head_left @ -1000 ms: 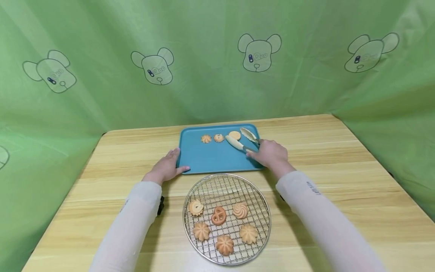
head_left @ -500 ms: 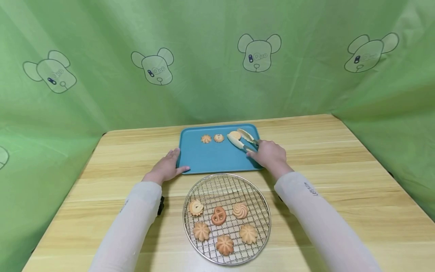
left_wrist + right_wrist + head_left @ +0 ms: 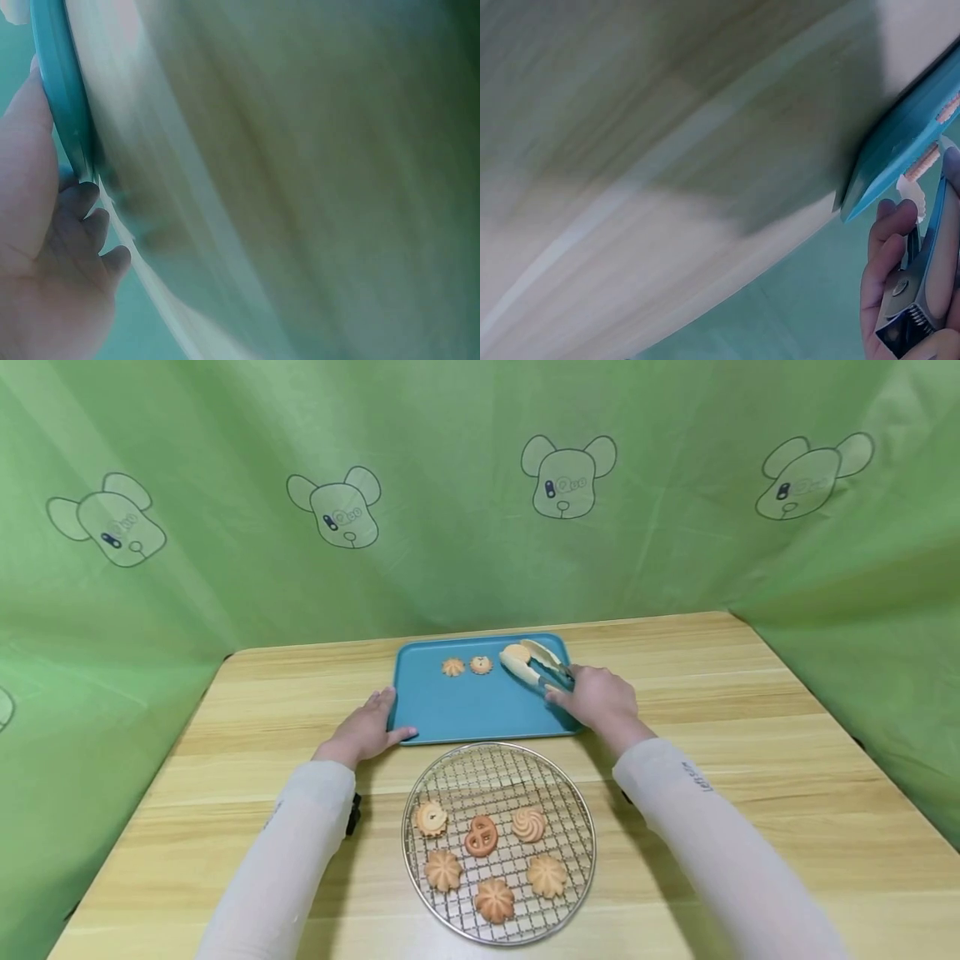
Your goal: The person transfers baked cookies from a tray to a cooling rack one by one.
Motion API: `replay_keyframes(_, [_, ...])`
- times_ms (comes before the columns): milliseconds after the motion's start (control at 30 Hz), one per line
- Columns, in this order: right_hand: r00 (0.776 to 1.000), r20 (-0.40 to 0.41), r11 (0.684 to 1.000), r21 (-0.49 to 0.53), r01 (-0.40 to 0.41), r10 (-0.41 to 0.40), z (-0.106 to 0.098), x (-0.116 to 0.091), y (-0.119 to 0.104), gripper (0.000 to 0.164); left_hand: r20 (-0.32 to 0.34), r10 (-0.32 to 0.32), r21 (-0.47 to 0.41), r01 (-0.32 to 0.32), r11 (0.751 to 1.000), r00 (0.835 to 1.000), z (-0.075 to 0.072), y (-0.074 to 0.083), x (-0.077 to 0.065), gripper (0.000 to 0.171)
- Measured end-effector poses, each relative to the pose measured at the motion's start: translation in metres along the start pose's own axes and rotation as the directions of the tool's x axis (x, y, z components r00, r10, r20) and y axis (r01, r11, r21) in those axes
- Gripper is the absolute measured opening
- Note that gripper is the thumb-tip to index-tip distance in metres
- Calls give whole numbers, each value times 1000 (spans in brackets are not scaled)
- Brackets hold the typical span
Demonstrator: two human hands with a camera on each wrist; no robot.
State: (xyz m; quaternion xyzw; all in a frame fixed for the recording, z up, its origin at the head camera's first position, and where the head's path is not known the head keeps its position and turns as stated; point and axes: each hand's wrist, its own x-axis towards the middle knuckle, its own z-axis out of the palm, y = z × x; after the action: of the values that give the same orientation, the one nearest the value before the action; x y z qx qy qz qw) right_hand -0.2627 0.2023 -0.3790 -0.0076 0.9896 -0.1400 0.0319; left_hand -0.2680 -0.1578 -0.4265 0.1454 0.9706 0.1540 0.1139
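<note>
My right hand (image 3: 602, 700) grips metal tongs (image 3: 900, 289) with pale scalloped tips, over the right part of a blue tray (image 3: 472, 714). The tong tips stand on either side of a round cookie (image 3: 517, 652) and look very near or touching it; whether they pinch it I cannot tell. Left of it on the tray lie a ring-shaped cookie (image 3: 481, 665) and a flower-shaped cookie (image 3: 453, 667). At the tray's near left corner rests my left hand (image 3: 363, 729), its thumb over the rim and its fairly straight fingers along the left edge.
Just in front of the tray is a round wire rack (image 3: 480, 768). It bears several cookies, among them a pretzel-shaped cookie (image 3: 481, 836) and a swirl cookie (image 3: 528, 824). A wooden table (image 3: 247, 760) carries everything, and a green curtain (image 3: 450, 585) hangs behind.
The tong tips have drawn closer together around the round cookie, the right tip moving left. My left hand stays in place at the tray's corner.
</note>
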Motion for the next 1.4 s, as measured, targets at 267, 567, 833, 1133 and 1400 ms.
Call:
replay_keyframes(267, [998, -23, 998, 14, 65, -64, -11, -6, 10, 60, 2, -3, -1, 3, 1000, 1000, -2, 1, -2, 92])
replay_keyframes(567, [995, -21, 995, 21, 94, -94, -16, -15, 20, 63, 0, 2, -6, -2, 1000, 1000, -3, 2, -2, 91])
replay_keyframes(833, [992, -20, 992, 6, 124, -124, -17, -27, 28, 70, 6, 0, -9, 1, 1000, 1000, -5, 4, -5, 92])
replay_keyframes(1133, [984, -10, 984, -12, 177, -177, -20, -33, 40, 93, 3, 0, -10, 0, 1000, 1000, -7, 5, -6, 91])
replay_keyframes(1400, [963, -27, 963, -46, 266, -267, -22, -43, 48, 77, 5, 1, -6, -1, 1000, 1000, -9, 7, -7, 91])
